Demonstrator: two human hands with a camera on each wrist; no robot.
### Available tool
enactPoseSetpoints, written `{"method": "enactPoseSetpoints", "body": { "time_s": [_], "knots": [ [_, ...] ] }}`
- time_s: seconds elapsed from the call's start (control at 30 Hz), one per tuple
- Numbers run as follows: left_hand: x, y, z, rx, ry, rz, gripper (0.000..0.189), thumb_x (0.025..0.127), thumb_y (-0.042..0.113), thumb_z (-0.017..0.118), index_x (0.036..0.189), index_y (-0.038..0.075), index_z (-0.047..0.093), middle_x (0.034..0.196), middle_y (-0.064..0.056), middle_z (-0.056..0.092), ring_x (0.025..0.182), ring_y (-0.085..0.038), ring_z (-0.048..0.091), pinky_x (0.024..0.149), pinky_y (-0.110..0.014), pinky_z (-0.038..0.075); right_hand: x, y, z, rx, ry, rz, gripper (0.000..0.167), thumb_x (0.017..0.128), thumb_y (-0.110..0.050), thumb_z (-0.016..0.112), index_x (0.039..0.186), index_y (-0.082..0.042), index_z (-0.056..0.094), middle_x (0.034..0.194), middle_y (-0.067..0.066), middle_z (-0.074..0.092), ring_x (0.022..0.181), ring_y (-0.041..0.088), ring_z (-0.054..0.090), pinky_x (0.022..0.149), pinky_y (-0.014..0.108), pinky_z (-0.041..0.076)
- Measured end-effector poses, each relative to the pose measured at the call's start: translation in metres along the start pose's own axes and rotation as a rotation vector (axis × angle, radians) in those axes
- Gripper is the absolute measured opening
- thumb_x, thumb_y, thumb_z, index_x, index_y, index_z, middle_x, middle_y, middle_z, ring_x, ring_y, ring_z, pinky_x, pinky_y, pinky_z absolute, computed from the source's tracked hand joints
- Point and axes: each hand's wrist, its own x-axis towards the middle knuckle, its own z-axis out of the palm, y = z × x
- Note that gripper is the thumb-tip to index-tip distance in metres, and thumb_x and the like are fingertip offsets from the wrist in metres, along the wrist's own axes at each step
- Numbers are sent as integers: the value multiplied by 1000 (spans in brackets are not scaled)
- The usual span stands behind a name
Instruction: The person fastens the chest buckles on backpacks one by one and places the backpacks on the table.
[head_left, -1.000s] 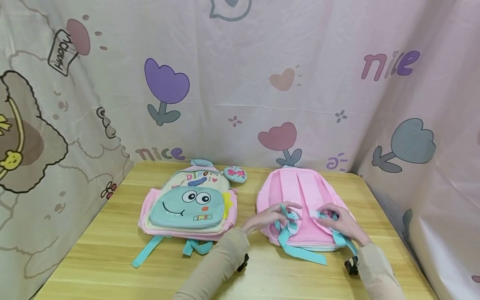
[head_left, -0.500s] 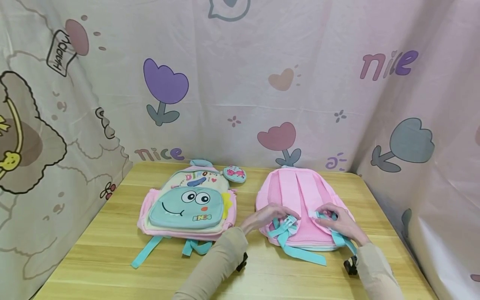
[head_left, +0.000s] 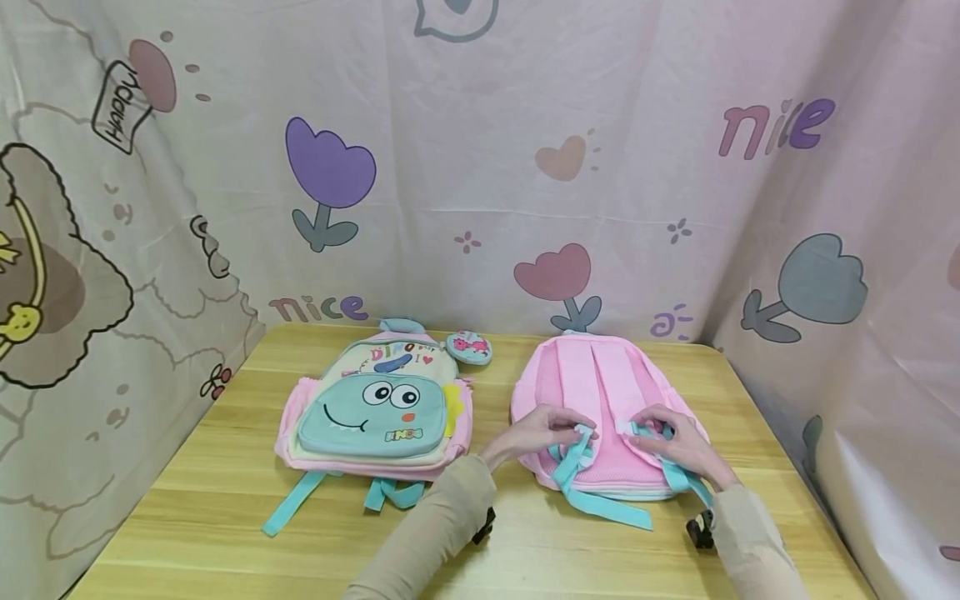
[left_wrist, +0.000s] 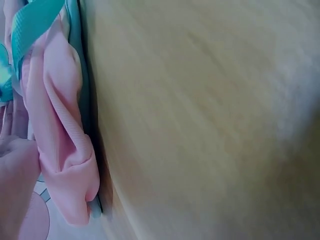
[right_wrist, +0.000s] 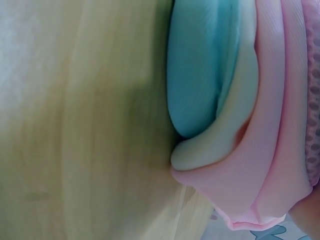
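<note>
A pink backpack [head_left: 615, 467] lies on the table at the right in the head view, its back panel and shoulder straps facing up. My left hand [head_left: 542, 431] pinches the left strap near its buckle, where teal webbing [head_left: 576, 457] hangs down. On the other shoulder strap, my right hand [head_left: 678, 442] grips the teal webbing with curled fingers and thumb. The loose end of the left webbing trails over the bag's bottom edge onto the wood. In the left wrist view, part of my left hand [left_wrist: 17, 170] shows beside the pink side pocket [left_wrist: 62, 150].
A second backpack [head_left: 375, 412], with a teal dinosaur-face pocket, lies front up at the left. A small round pouch [head_left: 469, 348] hangs at its top right. The wooden table [head_left: 225, 467] reaches back to a printed curtain [head_left: 465, 150].
My left hand first held the left buckle and webbing raised, then let them sink with the buckle showing, and now pinches the strap's top there. My right hand has stayed in place.
</note>
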Motion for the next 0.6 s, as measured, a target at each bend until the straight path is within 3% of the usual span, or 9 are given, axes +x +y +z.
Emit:
{"method": "enactPoseSetpoints", "body": {
  "time_s": [0.13, 0.37, 0.6],
  "knots": [
    [1, 2, 3, 28, 32, 6, 28, 102, 10, 57, 127, 0, 64, 127, -21, 69, 98, 3, 61, 86, -13, 49, 0, -1, 0, 4, -2, -1, 25, 87, -25, 78, 108, -15, 71, 97, 2, 59, 88, 6, 47, 77, 23, 39],
    [7, 5, 13, 36, 165, -4, 22, 103, 11, 55, 119, -2, 63, 115, -22, 73, 69, -3, 52, 60, -16, 42, 0, -1, 0, 1, -1, 12, 25, 87, -27, 78, 109, -16, 72, 97, 2, 59, 89, 7, 47, 77, 23, 39],
    [10, 5, 19, 18, 266, -11, 23, 100, 17, 63, 117, 2, 60, 115, -17, 75, 85, -3, 60, 70, -16, 47, 0, 0, 0, 2, 2, 14, 25, 87, -27, 78, 109, -16, 72, 98, 2, 59, 89, 7, 47, 77, 23, 40]
  ]
}}
